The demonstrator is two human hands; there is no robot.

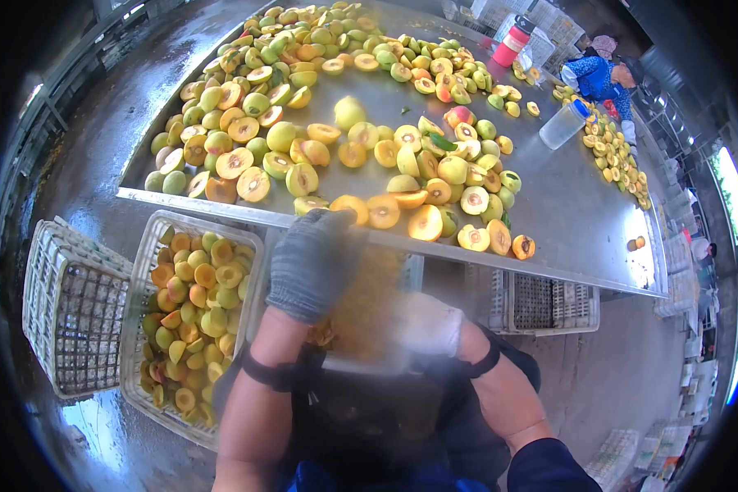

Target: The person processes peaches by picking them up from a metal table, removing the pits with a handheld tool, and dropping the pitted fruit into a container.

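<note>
My left hand (316, 264), in a grey knit glove, is at the near edge of the metal table (586, 217). Its fingers are curled, and what they hold, if anything, is hidden. A cut peach half (350, 208) lies right at its fingertips, with another peach half (383, 211) beside it. Lower and to the right, my right hand (429, 324) wears a white glove. A blur covers its fingers, so their state and any held thing cannot be made out. Between both hands, below the table edge, is a smeared yellow area, with a pale container rim (369, 363) under it.
Halved peaches (279, 131) spread over the table's left and middle. A crate of peach halves (197, 320) stands left, beside a tilted crate (78, 307). Another crate (549, 302) sits under the table. A clear bottle (564, 125), a red bottle (512, 43) and a person in blue (594, 78) are farther off.
</note>
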